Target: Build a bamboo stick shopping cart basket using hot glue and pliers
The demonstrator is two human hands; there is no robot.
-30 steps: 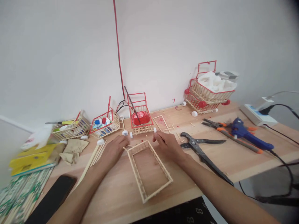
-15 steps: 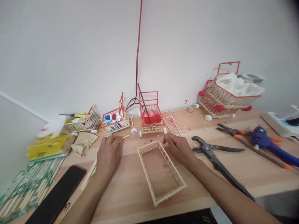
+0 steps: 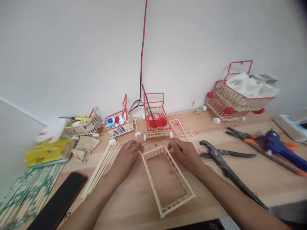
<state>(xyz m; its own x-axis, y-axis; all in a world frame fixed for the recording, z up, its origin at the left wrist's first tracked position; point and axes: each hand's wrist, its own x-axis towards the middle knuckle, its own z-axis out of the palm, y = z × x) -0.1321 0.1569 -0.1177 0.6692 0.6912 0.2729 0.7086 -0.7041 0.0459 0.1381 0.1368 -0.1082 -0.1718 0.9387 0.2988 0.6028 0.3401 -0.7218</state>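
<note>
A rectangular frame of thin wooden sticks (image 3: 176,167) lies on the table between my hands, with short uprights between its two rims. My left hand (image 3: 128,156) is beside its far left corner, fingers closed on a short wooden stick (image 3: 145,143) that pokes out past the fingertips. At the far right corner my right hand (image 3: 183,153) rests with its fingers curled and thumb against the index finger. What that hand holds, if anything, is hidden. Beyond the frame stands a small wooden cart (image 3: 157,132) with red rims, carrying a red paint dish (image 3: 160,119) and a brush (image 3: 148,103).
Long sticks (image 3: 102,169) and a phone (image 3: 59,199) lie left, near packaged chopsticks (image 3: 26,191). Another small cart (image 3: 117,126) holds bottles. Pincers (image 3: 219,161), pliers (image 3: 240,135) and a blue glue gun (image 3: 279,145) are at right. A larger cart (image 3: 240,99) stands by the wall.
My left hand has moved right, from over the long sticks to the frame's corner, bringing the short stick along. My right hand stays near the far right corner. The view has shifted slightly.
</note>
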